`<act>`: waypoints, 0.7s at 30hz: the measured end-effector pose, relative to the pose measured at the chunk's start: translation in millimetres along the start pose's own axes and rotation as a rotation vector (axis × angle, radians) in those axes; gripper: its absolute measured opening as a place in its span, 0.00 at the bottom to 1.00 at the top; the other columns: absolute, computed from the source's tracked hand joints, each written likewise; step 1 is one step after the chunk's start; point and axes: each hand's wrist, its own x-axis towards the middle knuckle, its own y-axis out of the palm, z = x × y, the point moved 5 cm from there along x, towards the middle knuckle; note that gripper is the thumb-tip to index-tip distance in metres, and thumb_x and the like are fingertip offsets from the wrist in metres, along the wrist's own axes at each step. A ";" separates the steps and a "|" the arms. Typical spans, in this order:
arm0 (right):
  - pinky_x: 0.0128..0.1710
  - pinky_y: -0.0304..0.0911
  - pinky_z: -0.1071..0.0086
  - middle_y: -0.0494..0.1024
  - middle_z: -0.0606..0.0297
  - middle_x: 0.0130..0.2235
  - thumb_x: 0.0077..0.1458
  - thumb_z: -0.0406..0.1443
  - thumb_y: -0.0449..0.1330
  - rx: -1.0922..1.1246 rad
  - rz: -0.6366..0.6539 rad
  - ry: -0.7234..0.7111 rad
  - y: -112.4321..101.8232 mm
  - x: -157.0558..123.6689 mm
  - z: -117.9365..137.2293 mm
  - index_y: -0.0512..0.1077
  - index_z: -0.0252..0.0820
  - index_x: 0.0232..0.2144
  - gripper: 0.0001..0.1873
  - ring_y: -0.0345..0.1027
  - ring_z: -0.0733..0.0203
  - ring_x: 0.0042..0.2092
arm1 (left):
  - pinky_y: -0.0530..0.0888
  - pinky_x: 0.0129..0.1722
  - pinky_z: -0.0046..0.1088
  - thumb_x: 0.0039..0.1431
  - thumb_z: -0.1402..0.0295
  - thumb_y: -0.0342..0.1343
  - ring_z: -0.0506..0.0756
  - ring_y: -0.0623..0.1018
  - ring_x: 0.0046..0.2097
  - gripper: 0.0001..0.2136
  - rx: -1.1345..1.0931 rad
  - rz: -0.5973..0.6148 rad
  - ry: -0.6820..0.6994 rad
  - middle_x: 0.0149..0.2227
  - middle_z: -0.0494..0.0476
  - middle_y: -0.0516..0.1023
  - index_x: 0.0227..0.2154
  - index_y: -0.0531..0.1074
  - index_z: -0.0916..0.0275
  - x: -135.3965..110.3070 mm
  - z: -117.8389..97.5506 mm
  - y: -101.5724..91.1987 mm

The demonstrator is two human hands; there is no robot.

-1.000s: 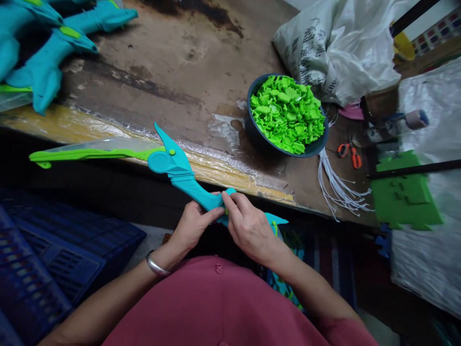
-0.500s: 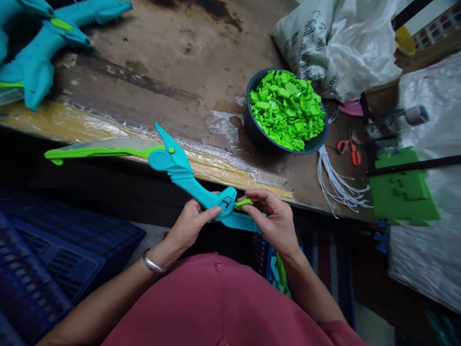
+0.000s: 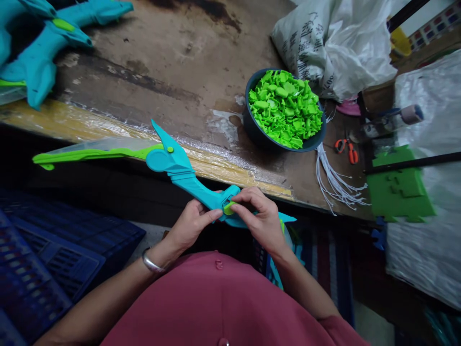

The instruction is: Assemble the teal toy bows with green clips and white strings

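Orange-handled scissors [image 3: 350,148], white sack [image 3: 334,55], blue crates [image 3: 68,264]

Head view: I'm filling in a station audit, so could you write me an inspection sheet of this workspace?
Surface: brown workbench, stained; shiny film along its yellowish front edge.
Job's things: turquoise bow-shaped toy piece; small green insert at its opening; dark bowl heaped with green parts.
Clutter: orange-handled tool, white sack.
Hands: left hand grips the toy piece; right hand pinches the insert.
Cables: nothing electrical seen; white cords beside the bowl.
Surroundings: blue crates, green foam mat.
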 end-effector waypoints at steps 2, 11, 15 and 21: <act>0.45 0.65 0.63 0.75 0.66 0.38 0.61 0.32 0.65 -0.046 -0.036 -0.017 0.3 -1.5 -1.1 0.77 0.46 0.38 0.03 0.69 0.59 0.43 | 0.71 0.59 0.39 0.55 0.66 0.69 0.62 0.77 0.57 0.23 0.023 0.010 0.005 0.54 0.60 0.81 0.53 0.76 0.61 0.0 -1.4 0.4; 0.51 0.65 0.56 0.71 0.60 0.46 0.63 0.33 0.60 -0.139 -0.166 -0.098 14.6 -11.7 -12.3 0.74 0.46 0.43 0.06 0.67 0.54 0.50 | 0.71 0.59 0.42 0.52 0.67 0.69 0.65 0.76 0.58 0.22 0.118 0.015 0.039 0.55 0.63 0.80 0.51 0.77 0.63 -0.3 -9.5 2.7; 0.53 0.65 0.54 0.71 0.58 0.49 0.64 0.32 0.59 -0.159 -0.170 -0.120 20.2 -16.0 -15.7 0.72 0.46 0.44 0.07 0.67 0.54 0.52 | 0.73 0.55 0.40 0.50 0.67 0.71 0.63 0.79 0.53 0.21 0.157 -0.010 0.048 0.51 0.62 0.82 0.48 0.78 0.64 -1.1 -10.2 3.8; 0.56 0.64 0.52 0.72 0.59 0.50 0.64 0.32 0.59 -0.112 -0.157 -0.134 17.7 -15.6 -13.0 0.71 0.46 0.43 0.06 0.67 0.54 0.55 | 0.71 0.58 0.43 0.49 0.66 0.71 0.65 0.78 0.54 0.23 0.226 -0.017 0.052 0.52 0.63 0.81 0.50 0.77 0.64 -1.6 -13.4 4.2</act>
